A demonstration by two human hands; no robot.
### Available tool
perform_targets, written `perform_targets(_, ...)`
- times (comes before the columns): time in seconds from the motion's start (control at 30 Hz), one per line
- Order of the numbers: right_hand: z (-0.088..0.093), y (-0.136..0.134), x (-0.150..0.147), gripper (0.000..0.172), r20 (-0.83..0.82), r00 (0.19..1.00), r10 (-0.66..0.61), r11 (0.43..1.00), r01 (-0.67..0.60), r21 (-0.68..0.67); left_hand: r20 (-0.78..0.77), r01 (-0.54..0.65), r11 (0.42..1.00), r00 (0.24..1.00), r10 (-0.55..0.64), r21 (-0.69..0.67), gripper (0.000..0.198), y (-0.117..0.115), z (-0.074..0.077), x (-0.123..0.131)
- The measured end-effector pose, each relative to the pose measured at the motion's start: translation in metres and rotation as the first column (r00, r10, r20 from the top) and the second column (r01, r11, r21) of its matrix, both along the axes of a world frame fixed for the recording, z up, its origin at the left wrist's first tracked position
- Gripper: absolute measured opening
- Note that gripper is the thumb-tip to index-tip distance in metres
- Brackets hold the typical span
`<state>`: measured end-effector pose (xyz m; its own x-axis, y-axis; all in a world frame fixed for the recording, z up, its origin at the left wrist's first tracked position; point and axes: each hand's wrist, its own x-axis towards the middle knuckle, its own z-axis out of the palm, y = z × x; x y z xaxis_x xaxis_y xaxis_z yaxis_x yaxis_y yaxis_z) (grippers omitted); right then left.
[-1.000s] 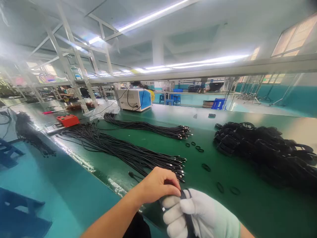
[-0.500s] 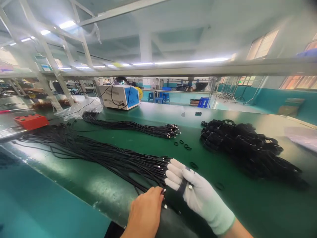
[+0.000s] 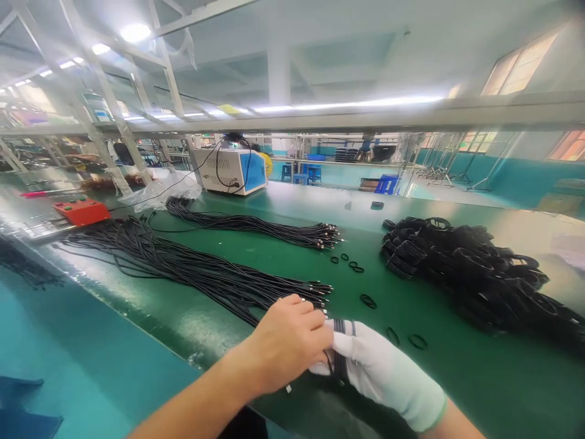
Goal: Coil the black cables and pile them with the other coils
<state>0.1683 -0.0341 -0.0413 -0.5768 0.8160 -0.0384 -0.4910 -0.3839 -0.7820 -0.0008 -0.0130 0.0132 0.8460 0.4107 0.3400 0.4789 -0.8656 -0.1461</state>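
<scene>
My right hand (image 3: 370,360), in a white glove, has a black cable (image 3: 339,360) wound in several turns round its fingers. The thumb lies along the turns. My bare left hand (image 3: 292,338) is closed against the gloved fingertips, pinching the cable; its own fingertips are partly hidden. A small white connector end (image 3: 288,388) shows below my left hand. Beyond and to the left, a long bundle of black cables (image 3: 196,268) lies along the green table, its metal-tipped ends close to my left hand.
A second cable bundle (image 3: 256,227) lies farther back. Coiled black cables (image 3: 461,256) are heaped on the right, with loose black rings (image 3: 368,301) before them. A white and blue machine (image 3: 233,172) and a red control box (image 3: 82,211) stand behind. A shelf beam (image 3: 292,122) crosses overhead.
My left hand has moved up and right, from beside the cable ends onto the gloved fingers. More cable turns now show round my right hand, and its fingers have curled. The view has shifted slightly.
</scene>
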Motion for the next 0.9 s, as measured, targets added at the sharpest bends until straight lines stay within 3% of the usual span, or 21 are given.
perform_targets(0.1, -0.001, -0.002, -0.004, 0.027, -0.108, 0.988, 0.114, 0.992, -0.118, -0.036, 0.010, 0.062, 0.988, 0.998, -0.061, -0.139, 0.014, 0.016, 0.014, -0.006)
perform_targets(0.23, -0.002, -0.004, -0.008, 0.032, -0.183, 0.959, 0.217, 0.968, -0.235, -0.084, 0.040, 0.098, 0.949, 0.995, -0.090, -0.299, 0.007, 0.028, 0.008, -0.005)
perform_targets(0.37, -0.006, -0.003, -0.010, 0.021, -0.163, 0.970, 0.179, 0.970, -0.202, -0.137, 0.077, 0.105, 0.974, 0.993, -0.092, -0.199, 0.010, 0.029, 0.001, -0.002)
perform_targets(0.47, -0.013, -0.001, -0.008, 0.023, -0.173, 0.967, 0.189, 0.959, -0.219, -0.182, 0.038, 0.099, 0.987, 0.995, -0.095, -0.130, 0.017, 0.025, 0.005, 0.000)
perform_targets(0.57, -0.020, -0.001, -0.004, 0.032, -0.198, 0.948, 0.249, 0.937, -0.288, -0.198, -0.044, 0.095, 0.944, 0.992, -0.114, -0.317, 0.019, 0.027, 0.012, 0.003)
perform_targets(0.63, -0.022, -0.002, -0.001, 0.035, -0.216, 0.937, 0.275, 0.927, -0.318, -0.199, 0.003, 0.068, 0.840, 0.997, -0.078, -0.538, 0.013, 0.031, 0.014, 0.004)
perform_targets(0.73, -0.022, -0.005, 0.000, 0.036, -0.227, 0.933, 0.280, 0.926, -0.325, -0.195, 0.120, 0.057, 0.529, 0.989, 0.086, -0.847, 0.008, 0.036, 0.011, 0.002)
perform_targets(0.8, -0.020, -0.007, -0.001, 0.037, -0.230, 0.936, 0.266, 0.929, -0.312, -0.197, 0.182, 0.093, 0.350, 0.956, 0.232, -0.932, 0.011, 0.035, 0.004, 0.000)
perform_targets(0.83, -0.018, -0.007, -0.002, 0.038, -0.229, 0.939, 0.255, 0.932, -0.302, -0.199, 0.206, 0.114, 0.306, 0.935, 0.288, -0.945, 0.012, 0.032, 0.000, 0.000)
perform_targets(0.9, -0.016, -0.007, -0.004, 0.039, -0.224, 0.948, 0.228, 0.940, -0.274, -0.202, 0.270, 0.156, 0.309, 0.889, 0.371, -0.938, 0.011, 0.023, -0.008, 0.001)
